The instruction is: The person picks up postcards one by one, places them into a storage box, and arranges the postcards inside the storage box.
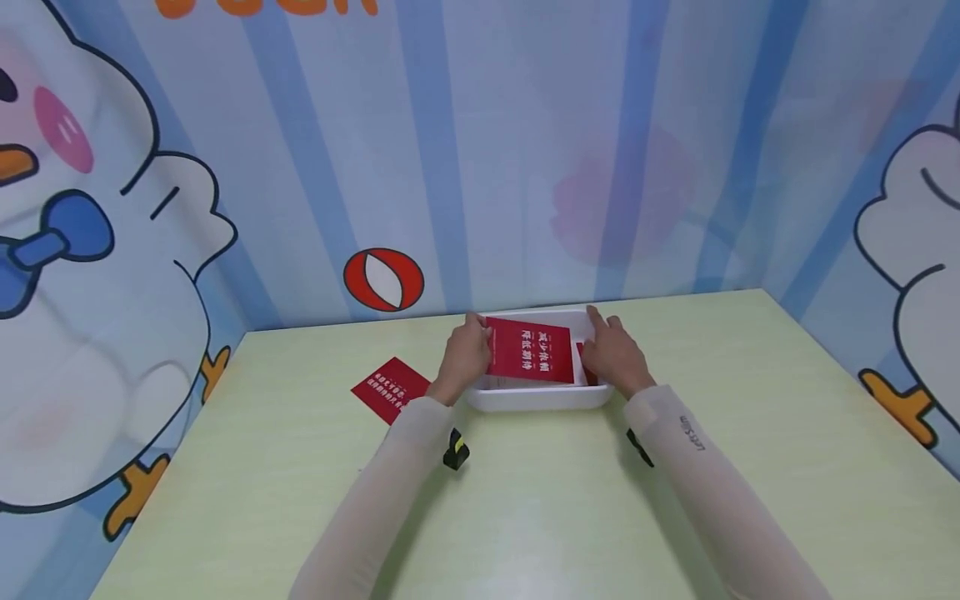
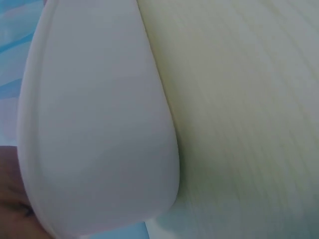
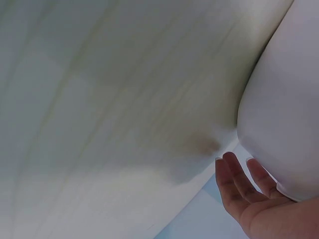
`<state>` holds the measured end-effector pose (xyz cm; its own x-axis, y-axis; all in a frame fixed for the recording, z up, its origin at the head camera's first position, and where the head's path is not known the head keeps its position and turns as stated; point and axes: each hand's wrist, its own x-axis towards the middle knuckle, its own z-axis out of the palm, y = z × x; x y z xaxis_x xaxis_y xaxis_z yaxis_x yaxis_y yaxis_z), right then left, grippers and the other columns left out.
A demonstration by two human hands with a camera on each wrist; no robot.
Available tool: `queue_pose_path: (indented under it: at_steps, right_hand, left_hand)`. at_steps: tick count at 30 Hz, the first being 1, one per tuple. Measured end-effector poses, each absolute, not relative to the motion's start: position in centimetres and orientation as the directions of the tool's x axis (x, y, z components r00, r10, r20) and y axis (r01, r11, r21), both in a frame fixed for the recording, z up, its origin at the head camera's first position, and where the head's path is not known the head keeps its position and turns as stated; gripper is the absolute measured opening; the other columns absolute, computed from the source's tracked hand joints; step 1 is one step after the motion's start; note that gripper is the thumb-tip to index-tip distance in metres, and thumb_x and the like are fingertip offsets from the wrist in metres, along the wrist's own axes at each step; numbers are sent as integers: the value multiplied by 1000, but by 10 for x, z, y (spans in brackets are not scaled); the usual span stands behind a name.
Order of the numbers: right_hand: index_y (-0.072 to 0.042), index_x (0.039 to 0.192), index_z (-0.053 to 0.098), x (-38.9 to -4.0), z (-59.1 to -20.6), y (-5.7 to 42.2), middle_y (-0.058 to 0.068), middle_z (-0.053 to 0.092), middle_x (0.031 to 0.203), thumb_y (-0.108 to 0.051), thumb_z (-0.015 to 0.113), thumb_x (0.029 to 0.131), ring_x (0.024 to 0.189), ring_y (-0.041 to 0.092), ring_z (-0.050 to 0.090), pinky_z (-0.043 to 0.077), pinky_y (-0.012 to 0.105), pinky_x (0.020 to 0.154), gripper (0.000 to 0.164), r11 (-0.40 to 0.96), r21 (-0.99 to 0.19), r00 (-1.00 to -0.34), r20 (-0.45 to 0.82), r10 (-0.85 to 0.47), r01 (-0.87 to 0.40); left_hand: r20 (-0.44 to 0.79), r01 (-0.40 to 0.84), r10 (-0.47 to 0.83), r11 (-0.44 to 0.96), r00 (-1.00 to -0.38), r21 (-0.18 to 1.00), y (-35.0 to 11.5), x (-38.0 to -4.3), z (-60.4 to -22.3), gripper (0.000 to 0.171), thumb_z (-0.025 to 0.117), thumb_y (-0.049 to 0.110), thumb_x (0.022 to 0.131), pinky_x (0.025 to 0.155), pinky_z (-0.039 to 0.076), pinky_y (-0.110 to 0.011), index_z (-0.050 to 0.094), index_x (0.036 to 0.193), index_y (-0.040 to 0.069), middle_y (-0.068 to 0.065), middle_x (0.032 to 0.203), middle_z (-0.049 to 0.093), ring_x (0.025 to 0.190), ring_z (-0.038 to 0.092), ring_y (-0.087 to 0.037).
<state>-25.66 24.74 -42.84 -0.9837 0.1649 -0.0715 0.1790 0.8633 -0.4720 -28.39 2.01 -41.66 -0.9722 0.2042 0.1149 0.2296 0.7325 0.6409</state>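
Observation:
A white rectangular bin [image 1: 538, 402] sits on the table with red cards in it. The larger red card [image 1: 528, 350], printed with white characters, spans the bin's left and middle part. My left hand [image 1: 467, 357] is at the bin's left end and pinches this card's left edge, with the thumb over it. At the right end, my right hand [image 1: 617, 358] holds the bin's end wall, thumb side inside and other fingers [image 3: 233, 181] outside. Another red card [image 1: 588, 367] shows partly beside the right thumb. The right wrist view shows these outer fingers loosely extended beside the wall.
A separate red card [image 1: 390, 387] with white writing lies on the pale table [image 1: 525, 508], left of the bin, partly covered by my left sleeve. Close behind the bin rises a blue striped backdrop [image 1: 510, 167] with cartoon figures.

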Motion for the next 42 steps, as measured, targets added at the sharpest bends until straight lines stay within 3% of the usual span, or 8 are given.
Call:
queue_pose_path:
  at_steps: [10,27,36,42]
  right_hand:
    - [-14,160,11,-257,-429,246,25,28,157,-23,47,100,132,44,48,45,59,105,71,862,-470,-981,-80,175,192]
    - [-12,160,12,-257,-430,246,26,30,155,-21,46,100,128,43,51,46,58,105,70,871,-462,-986,-64,155,167]
    - [-15,161,11,-258,-431,248,24,28,157,-23,50,98,128,42,50,46,58,104,74,862,-476,-985,-76,155,173]
    - [-15,161,10,-257,-430,248,24,29,157,-25,51,98,128,42,51,47,58,103,76,865,-465,-982,-82,171,189]
  left_hand:
    - [154,253,201,803,-967,539,26,-282,-420,34,47,16,105,77,59,-36,47,130,-6,-18,103,68,89,68,-25]
    - [145,222,173,845,-974,487,29,-275,-423,41,44,17,105,82,60,-42,41,137,-7,-20,112,67,98,71,-27]
    - [124,191,153,886,-980,422,32,-275,-424,53,56,9,97,78,61,-40,35,144,-3,-16,110,69,93,71,-24]
    - [126,192,154,895,-980,402,34,-274,-424,52,55,12,99,80,60,-41,35,146,2,-16,114,67,97,69,-25]
